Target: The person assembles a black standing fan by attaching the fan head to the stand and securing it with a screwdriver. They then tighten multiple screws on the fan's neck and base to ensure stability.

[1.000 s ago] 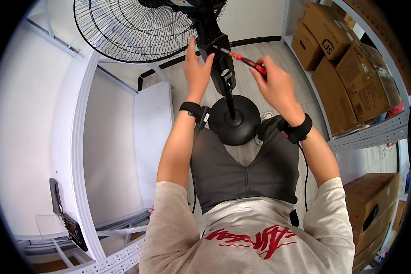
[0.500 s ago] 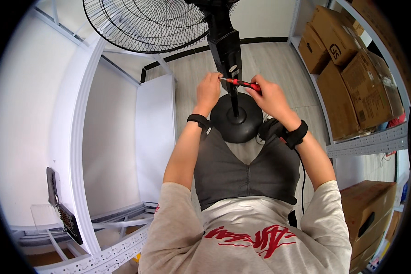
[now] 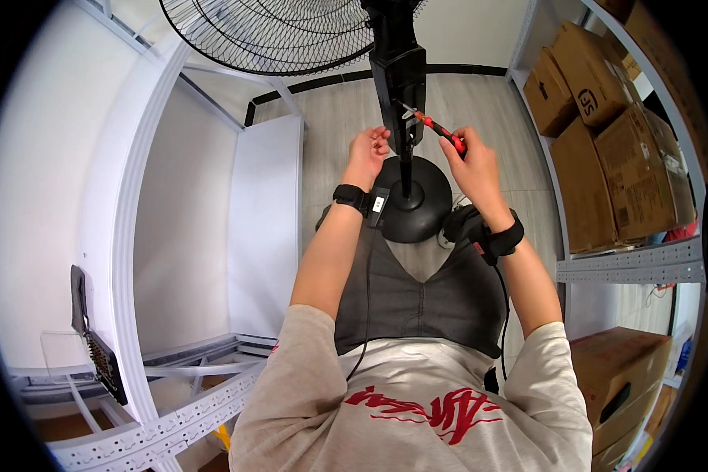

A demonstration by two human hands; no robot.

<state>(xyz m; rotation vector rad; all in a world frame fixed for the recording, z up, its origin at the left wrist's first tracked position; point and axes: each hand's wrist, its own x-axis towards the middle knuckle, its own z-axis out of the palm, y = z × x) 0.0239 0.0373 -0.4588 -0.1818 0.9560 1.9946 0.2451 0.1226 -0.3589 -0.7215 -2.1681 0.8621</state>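
Note:
My right hand (image 3: pixel 473 167) grips a screwdriver (image 3: pixel 442 134) with a red and black handle. Its shaft slants up and left to the black column of a standing fan (image 3: pixel 399 82); whether the tip touches the column I cannot tell. Just left of the column is my left hand (image 3: pixel 368 151), palm turned partly up and fingers curled in. What those fingers hold, if anything, is too small to make out. Below both hands the fan's round black base (image 3: pixel 425 216) rests on the floor, between my legs. The wire fan guard (image 3: pixel 275 39) fills the top.
Cardboard boxes (image 3: pixel 582 181) are stacked on a metal shelf (image 3: pixel 629 272) to the right. A white shelf unit (image 3: pixel 267 228) stands on the left, with a dark comb-like item (image 3: pixel 106 366) hanging by it. Black cables run from my wrist bands (image 3: pixel 352 197).
My left hand has come off the screwdriver's tip and turned its palm up. The screwdriver has tilted, its tip now higher on the column. The view has shifted slightly.

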